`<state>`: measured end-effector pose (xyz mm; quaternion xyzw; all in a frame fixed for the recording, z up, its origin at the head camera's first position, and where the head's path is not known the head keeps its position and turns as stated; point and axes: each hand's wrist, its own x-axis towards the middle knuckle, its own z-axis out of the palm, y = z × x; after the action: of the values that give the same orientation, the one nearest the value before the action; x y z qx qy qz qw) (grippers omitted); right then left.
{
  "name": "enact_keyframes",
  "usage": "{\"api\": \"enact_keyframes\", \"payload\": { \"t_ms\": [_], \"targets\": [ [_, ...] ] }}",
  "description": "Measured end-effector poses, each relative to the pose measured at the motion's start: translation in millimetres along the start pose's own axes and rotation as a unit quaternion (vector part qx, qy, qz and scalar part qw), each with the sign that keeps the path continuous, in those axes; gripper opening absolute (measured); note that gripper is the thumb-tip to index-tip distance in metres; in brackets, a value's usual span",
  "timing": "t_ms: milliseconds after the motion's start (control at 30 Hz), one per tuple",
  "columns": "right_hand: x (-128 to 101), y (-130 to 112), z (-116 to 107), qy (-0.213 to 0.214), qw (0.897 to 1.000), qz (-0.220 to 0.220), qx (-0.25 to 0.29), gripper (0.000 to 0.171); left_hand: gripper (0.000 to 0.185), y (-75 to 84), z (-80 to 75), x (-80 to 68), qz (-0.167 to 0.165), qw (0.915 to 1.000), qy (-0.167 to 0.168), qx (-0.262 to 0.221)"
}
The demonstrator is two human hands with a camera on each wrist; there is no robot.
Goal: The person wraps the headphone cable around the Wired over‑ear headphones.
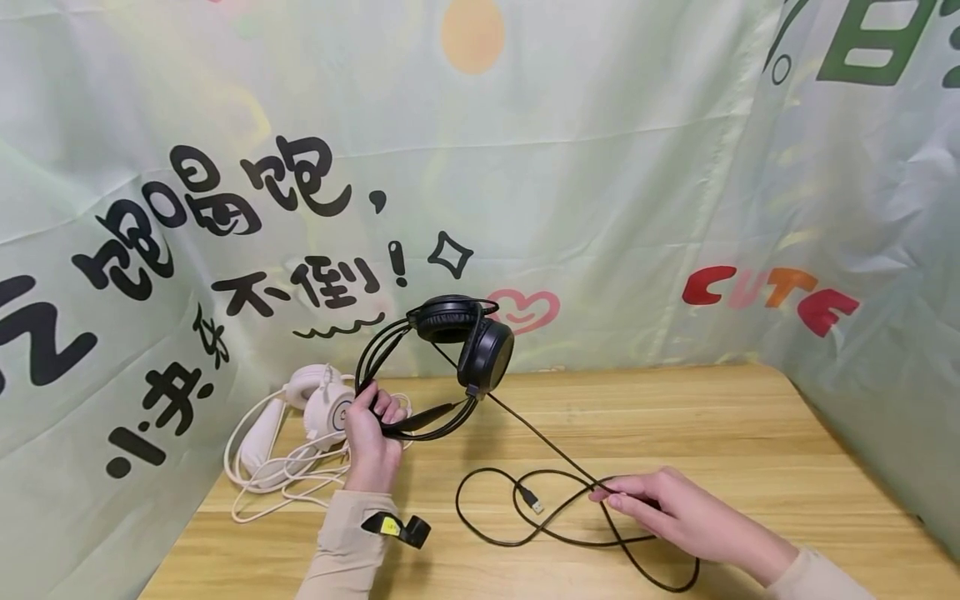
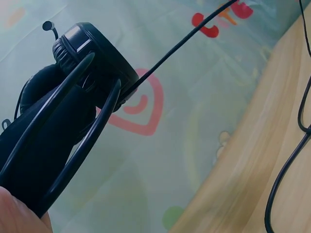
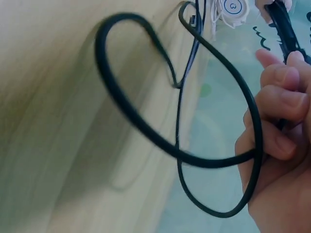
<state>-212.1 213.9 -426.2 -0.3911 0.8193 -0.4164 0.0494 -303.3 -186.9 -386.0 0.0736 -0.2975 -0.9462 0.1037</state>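
Observation:
My left hand (image 1: 372, 429) grips the headband of a black headset (image 1: 472, 346) and holds it up above the wooden table (image 1: 675, 417), ear cups at the top. In the left wrist view the headset (image 2: 80, 68) fills the left side. Its black cable (image 1: 540, 433) slants down from the lower ear cup to my right hand (image 1: 626, 498), which rests on the table with its fingers (image 3: 279, 109) curled round the cable (image 3: 146, 126). The rest of the cable lies in loose loops there, and the USB plug (image 1: 531, 500) sits inside a loop.
A white headset (image 1: 318, 404) with its tangled white cable (image 1: 277, 479) lies at the table's back left, just behind my left hand. A printed pale green cloth (image 1: 600, 167) walls in the table at the back and on both sides.

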Motion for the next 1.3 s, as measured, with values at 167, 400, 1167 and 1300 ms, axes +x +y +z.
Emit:
{"api": "enact_keyframes", "payload": {
  "t_ms": [167,400,1167,1300],
  "targets": [
    [-3,-13,-1,0.02,0.996,-0.029,-0.087,0.026,0.043,-1.6,-0.2,0.0,0.006,0.9998,0.007,0.016],
    [-7,-34,0,0.057,0.977,-0.003,-0.204,0.019,0.039,-2.2,-0.9,-0.2,0.009,0.9996,0.01,0.023],
    [-33,-66,3,0.151,0.937,-0.081,-0.305,0.039,0.041,-0.8,0.0,-1.8,0.027,0.999,0.024,0.027],
    [-37,-74,2,0.149,0.939,-0.075,-0.302,0.036,0.04,0.6,-1.0,-1.8,0.025,0.9989,0.034,0.019]
  ]
}}
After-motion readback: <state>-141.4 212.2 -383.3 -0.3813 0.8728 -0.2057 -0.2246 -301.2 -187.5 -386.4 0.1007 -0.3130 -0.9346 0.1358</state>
